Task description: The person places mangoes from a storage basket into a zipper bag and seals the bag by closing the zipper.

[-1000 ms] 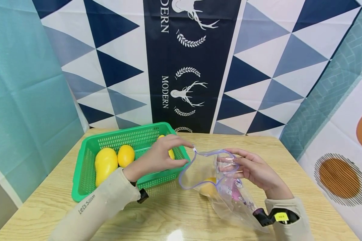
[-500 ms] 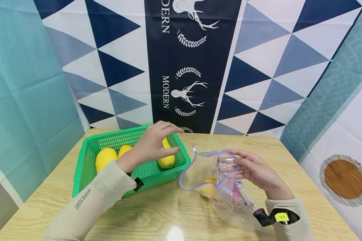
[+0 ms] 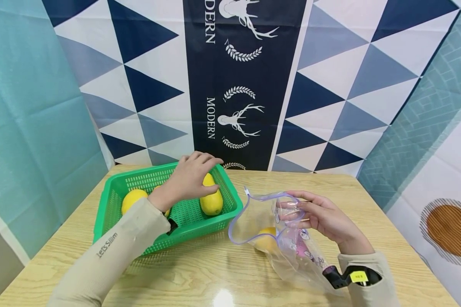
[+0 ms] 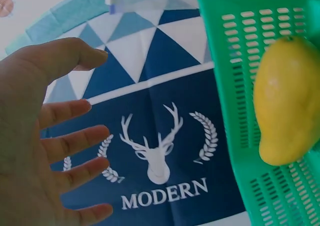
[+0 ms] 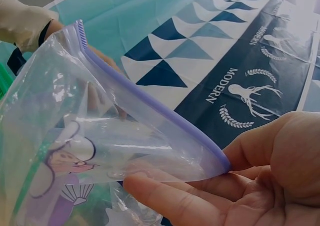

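My left hand hovers over the green basket, fingers spread and relaxed, holding nothing. Just beside it, a yellow mango lies at the basket's right end; the left wrist view also shows this mango apart from the fingers. With thumb and fingers, my right hand pinches the purple-edged rim of a clear zip bag, whose mouth gapes open. Inside the bag sits a yellow-orange fruit, seen through the plastic. Another mango lies at the basket's left; one more is mostly hidden behind my left wrist.
The basket and bag both rest on a light wooden table. Behind it hangs a patterned cloth with triangles and deer heads. The zip slider sticks up at the bag's left edge, close to the basket's right rim.
My left hand has let go of the bag's slider end and moved left over the basket, beside the right-hand mango. My right hand keeps its grip on the bag almost unmoved.
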Demonstrator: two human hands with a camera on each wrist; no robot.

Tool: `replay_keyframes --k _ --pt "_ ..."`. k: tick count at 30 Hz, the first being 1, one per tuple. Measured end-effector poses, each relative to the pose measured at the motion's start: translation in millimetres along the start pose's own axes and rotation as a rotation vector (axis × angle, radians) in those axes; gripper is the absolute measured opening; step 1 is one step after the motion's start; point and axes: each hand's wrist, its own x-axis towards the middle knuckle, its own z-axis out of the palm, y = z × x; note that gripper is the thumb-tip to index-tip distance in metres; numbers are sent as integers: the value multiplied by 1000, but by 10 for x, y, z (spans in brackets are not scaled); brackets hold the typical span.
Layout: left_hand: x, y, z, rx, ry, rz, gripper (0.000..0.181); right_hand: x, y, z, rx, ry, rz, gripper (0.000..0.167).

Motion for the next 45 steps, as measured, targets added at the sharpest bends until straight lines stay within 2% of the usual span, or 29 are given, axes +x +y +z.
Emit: replay_keyframes --k 8,13,21,29,33,37,41,45 --pt "76 -114 151 59 -175 -134 83 5 7 -5 5 -8 -7 45" --pt "100 -181 272 89 -273 -154 90 3 -3 -2 -5 -11 -8 45" --pt "140 -243 379 147 -335 -155 91 -3 0 -11 7 -15 -12 45" --pt "170 -341 497 230 -457 -205 90 -20 -9 -8 -2 12 12 45" --pt "163 -357 557 216 -509 -240 89 -24 -11 -9 1 21 18 45" --pt "165 -333 626 212 -550 -249 86 -19 -3 -16 7 7 7 46" --pt "173 -291 701 198 -565 -256 81 -16 6 -19 14 -2 -3 47" --pt "181 -253 775 173 -587 -288 85 -20 7 -13 17 9 3 46"
